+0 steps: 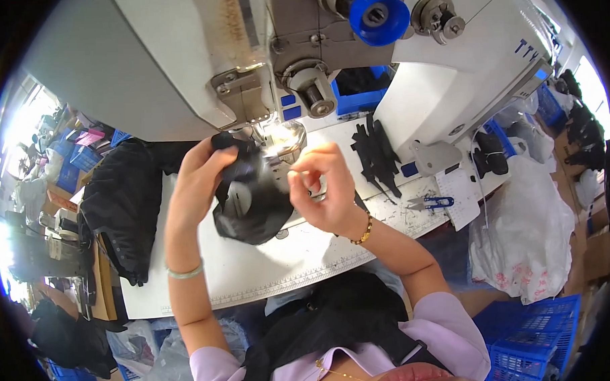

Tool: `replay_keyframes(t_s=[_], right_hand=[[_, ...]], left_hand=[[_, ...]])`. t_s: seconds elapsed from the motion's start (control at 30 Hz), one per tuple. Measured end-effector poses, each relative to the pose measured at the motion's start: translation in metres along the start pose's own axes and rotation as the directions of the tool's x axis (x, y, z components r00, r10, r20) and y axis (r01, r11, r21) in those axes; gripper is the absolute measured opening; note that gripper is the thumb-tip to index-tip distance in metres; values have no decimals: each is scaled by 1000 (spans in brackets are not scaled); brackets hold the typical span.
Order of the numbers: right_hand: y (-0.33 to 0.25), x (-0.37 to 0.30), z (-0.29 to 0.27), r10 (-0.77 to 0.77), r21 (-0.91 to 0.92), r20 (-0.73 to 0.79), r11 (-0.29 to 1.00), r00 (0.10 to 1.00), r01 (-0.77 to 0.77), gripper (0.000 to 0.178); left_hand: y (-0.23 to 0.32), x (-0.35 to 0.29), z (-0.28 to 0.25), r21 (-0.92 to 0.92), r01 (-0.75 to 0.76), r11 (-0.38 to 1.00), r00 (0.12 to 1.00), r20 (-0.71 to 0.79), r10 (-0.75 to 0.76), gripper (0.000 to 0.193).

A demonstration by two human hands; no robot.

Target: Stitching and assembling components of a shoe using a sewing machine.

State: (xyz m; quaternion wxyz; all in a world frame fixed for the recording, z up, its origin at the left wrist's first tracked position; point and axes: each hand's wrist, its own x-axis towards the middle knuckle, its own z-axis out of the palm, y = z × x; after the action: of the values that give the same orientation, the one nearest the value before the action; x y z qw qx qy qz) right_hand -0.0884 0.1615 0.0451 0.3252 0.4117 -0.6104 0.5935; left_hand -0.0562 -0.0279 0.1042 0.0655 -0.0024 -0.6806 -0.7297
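Note:
My left hand (198, 177) is closed on a black fabric piece (255, 216), its thumb and fingers at the upper left of the cloth. The piece is looped and hangs just in front of the sewing machine's needle area (266, 128), partly smeared by motion. To the right of the cloth, my right hand (326, 186) is held up with thumb and fingertips pinched together. Whatever those fingers hold, if anything, is too small to make out. A bright lamp (286, 134) lights the spot between both hands.
The white machine table (254, 279) carries a ruler strip along its near edge. Black fabric strips (375, 151) and blue-handled thread snips (432, 203) lie on the right. Black cloth (124, 203) is heaped at left. A white plastic bag (525, 230) and blue crates (528, 337) stand right of the table.

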Motion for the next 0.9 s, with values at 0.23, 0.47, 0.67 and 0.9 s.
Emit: replay_keyframes(t_s=[0.23,0.47,0.67,0.9], right_hand=[[-33,26,44,116,123,800,929,588,-350,55],[-20,28,85,296,59,864,742,406,-668,36],[-24,30,101,-4,144,697,980,717,-135,26],[-32,-7,68,-614,98,558,717,558,691,30]], left_hand=[[31,-78,-74,627,-69,776,912,354,-205,28],[2,-114,-92,470,-77,879,996,-9,92,48],[-5,-117,-85,468,-154,870,977,-58,205,38],[-14,-114,-78,311,-182,933,973,-80,217,32]])
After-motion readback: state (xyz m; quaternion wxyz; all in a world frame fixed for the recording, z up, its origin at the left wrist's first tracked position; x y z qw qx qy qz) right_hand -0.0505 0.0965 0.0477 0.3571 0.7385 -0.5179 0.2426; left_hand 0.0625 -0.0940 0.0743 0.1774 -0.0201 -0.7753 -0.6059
